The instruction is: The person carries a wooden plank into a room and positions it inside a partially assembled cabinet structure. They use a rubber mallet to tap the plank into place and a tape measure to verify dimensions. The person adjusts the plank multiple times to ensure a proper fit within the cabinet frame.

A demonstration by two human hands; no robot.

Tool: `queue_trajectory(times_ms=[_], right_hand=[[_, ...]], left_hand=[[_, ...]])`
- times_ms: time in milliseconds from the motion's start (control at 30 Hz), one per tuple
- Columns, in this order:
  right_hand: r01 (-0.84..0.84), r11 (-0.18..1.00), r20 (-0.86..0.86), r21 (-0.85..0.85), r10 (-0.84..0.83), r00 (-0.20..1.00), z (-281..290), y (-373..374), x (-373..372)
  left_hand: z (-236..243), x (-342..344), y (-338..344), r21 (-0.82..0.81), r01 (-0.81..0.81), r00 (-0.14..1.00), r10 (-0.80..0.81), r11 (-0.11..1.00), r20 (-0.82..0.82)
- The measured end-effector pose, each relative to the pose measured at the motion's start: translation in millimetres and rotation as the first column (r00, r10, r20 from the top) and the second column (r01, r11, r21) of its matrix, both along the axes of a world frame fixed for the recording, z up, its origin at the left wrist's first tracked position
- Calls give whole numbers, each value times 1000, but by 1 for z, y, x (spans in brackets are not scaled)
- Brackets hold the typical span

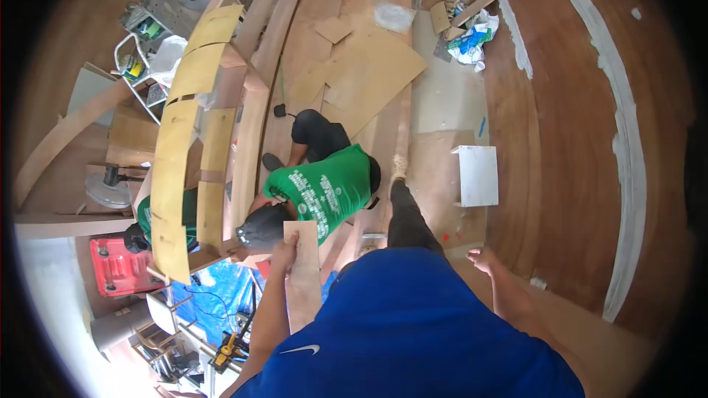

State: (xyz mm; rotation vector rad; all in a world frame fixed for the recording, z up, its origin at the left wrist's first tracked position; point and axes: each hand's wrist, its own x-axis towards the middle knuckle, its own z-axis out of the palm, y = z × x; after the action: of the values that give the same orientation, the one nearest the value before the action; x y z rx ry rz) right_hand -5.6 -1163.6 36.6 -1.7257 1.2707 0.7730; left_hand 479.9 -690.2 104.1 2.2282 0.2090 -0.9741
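Note:
My left hand grips the edge of a narrow, thin plywood strip, held upright beside my body. Just beyond the strip, a co-worker in a green shirt crouches with head bent toward a long wooden frame. My right hand hangs out to the right, away from everything, with its fingers curled in and nothing seen in them. Thin yellowish plywood panels cover the curved outer side of the frame. A second person in green is partly hidden behind those panels.
Loose plywood sheets lie on the floor ahead. To the right stand a small white stool and a heap of offcuts and bags. At lower left are a blue tarp, a yellow clamp and a red case.

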Motion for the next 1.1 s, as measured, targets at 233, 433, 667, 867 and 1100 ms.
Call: queue_trajectory(times_ms=[233,433,667,867,1100], right_hand=[[-105,987,-62,-120,98,993,-19,-212,118],[-233,932,174,-277,287,942,91,-362,376],[-215,965,538,-152,264,800,218,-436,628],[-309,944,554,-120,322,768,199,-549,758],[-281,929,-42,-239,279,959,107,-725,744]], left_hand=[[-14,95,-140,76,-65,990,74,995,-118],[-6,184,-261,34,-244,960,246,969,-130],[0,273,-388,88,-338,922,348,937,-167],[-30,400,-487,97,-356,898,369,929,-240],[28,656,-650,64,-299,953,295,952,67]])
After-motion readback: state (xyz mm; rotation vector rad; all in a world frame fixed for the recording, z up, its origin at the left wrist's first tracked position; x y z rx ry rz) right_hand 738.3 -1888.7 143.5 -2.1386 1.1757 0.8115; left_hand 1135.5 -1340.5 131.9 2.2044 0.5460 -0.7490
